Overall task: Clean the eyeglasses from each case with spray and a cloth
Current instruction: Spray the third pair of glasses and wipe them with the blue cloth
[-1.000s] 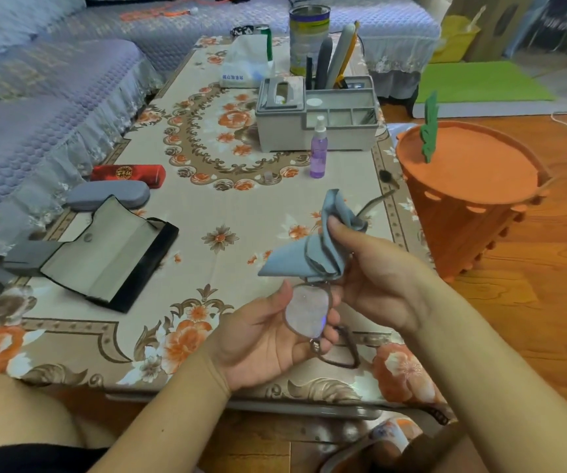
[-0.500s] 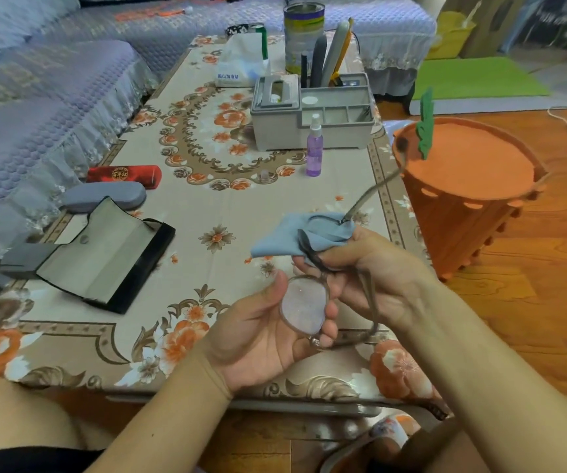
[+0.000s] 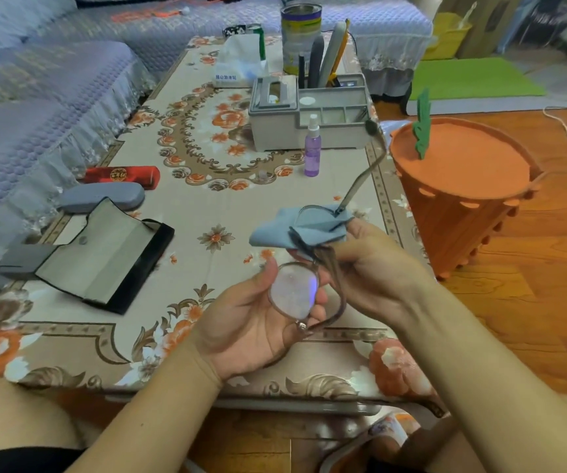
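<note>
Eyeglasses up, cloth on 1 lens

Eyeglasses (image 3: 295,295) sit above the surface (image 3: 207,206): left hand (image 3: 258,322) cradles 1 lens, right hand (image 3: 370,268) pinches blue cloth (image 3: 309,230) over the other, hiding it. Purple spray bottle (image 3: 312,148), open black case (image 3: 104,254), grey case (image 3: 102,196) beyond. Red case (image 3: 121,174) writing unreadable.

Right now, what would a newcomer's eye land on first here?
The two hands at centre: the left hand cradles the glasses by one lens, while the right hand holds the blue cloth on the other lens, one temple arm sticking up toward the organiser. Next, the big orange carrot-shaped basket on the floor right of the table. Then the open black case at the table's left, with the purple spray bottle standing mid-table.
</note>
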Available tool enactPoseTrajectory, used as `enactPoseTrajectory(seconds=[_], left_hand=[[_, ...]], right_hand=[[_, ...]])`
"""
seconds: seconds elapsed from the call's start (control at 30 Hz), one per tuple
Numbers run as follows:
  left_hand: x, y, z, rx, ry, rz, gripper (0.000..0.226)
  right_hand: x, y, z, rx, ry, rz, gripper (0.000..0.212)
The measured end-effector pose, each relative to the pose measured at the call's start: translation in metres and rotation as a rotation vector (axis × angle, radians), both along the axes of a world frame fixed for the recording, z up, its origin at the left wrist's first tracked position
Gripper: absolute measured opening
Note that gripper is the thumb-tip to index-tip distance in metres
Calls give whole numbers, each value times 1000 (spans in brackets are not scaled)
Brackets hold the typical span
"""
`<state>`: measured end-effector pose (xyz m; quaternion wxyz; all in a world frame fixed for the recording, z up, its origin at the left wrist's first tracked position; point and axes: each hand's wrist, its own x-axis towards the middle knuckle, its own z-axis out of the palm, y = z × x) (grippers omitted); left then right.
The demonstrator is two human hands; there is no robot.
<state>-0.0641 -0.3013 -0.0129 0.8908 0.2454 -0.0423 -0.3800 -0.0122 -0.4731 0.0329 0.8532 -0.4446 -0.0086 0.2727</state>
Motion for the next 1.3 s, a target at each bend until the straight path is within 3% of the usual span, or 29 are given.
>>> enactPoseTrajectory(seconds=[0.13, 0.27, 0.33, 0.43, 0.5, 0.57, 0.63, 0.7, 0.77, 0.87, 0.97, 1.03, 1.17, 1.3], left_hand=[[0, 2, -3, 54, 12, -21, 62], [0, -7, -3, 125, -16, -29, 50], [-1, -13, -3, 120, -23, -34, 47], [-7, -14, -8, 78, -1, -10, 52], [-11, -4, -13, 35, 40, 32, 54], [-10, 10, -16, 7, 89, 95, 54], [-7, 20, -18, -2, 126, 123, 56], [-5, 24, -17, -5, 137, 119, 59], [-3, 21, -15, 4, 137, 113, 60], [-1, 16, -16, 12, 137, 125, 62], [1, 15, -17, 10, 127, 116, 61], [1, 16, -15, -8, 108, 96, 60], [-3, 12, -14, -28, 95, 40, 58], [-7, 3, -19, -7, 83, 11, 59]], right_hand=[[0, -2, 4, -5, 30, 17, 43], [-4, 7, -1, -103, 70, -190, 18], [-2, 11, -7, -100, 124, -303, 17], [7, -1, -8, -217, 84, -190, 23], [15, -23, -2, -530, -101, 33, 19], [27, -45, 1, -1096, -324, 125, 12], [33, -60, -3, -1681, -490, 76, 8], [31, -59, -6, -1871, -545, -35, 15], [26, -52, -11, -1899, -615, -67, 13], [21, -41, -12, -1877, -689, 46, 19], [21, -36, -1, -1644, -683, 257, 38], [20, -35, 6, -1481, -665, 280, 42], [17, -27, 2, -1308, -701, 97, 38], [12, -11, -1, -911, -383, -154, 33]])
